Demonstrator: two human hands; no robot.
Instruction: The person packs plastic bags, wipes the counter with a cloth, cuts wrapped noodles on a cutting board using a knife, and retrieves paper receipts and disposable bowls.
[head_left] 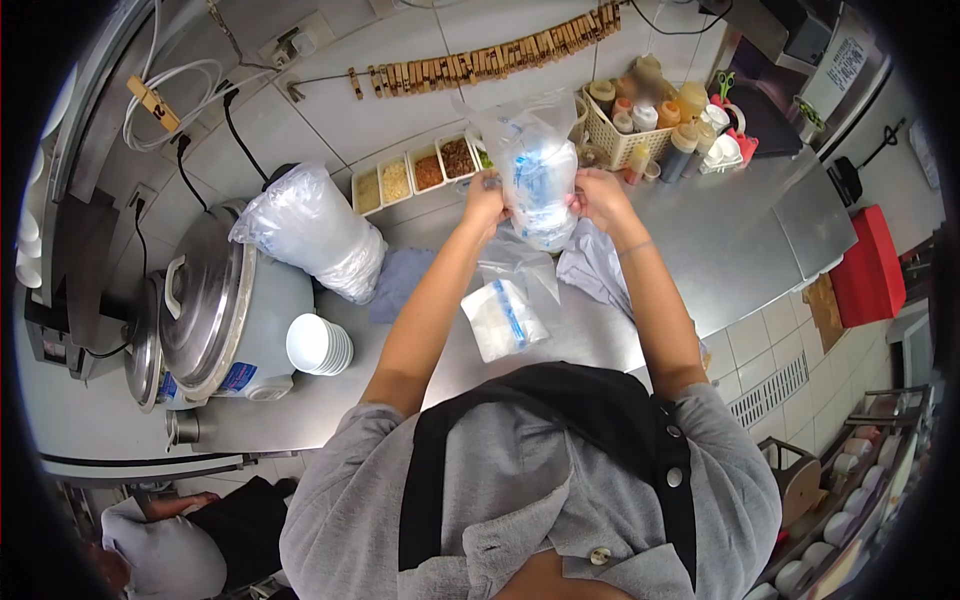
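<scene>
A tall clear plastic bag point(543, 185) with a white and blue bundle inside stands or is held upright over the counter. My left hand point(486, 204) is closed on its left side, and my right hand point(603, 202) grips its right side; some fingertips are hidden. What is packed inside cannot be made out. Just below, toward me, lies a flat white packet with a blue stripe point(505, 320), with loose clear plastic above it. Grey cloths point(598, 262) lie close to the bag, one on each side.
At left are a large lidded cooker point(205, 300), stacked white bowls point(320, 345) and another filled plastic bag point(315, 235). Condiment trays point(415, 172) and a bottle basket point(628, 140) line the wall. Clothespins point(490, 60) hang above. Another person point(165, 550) is at lower left.
</scene>
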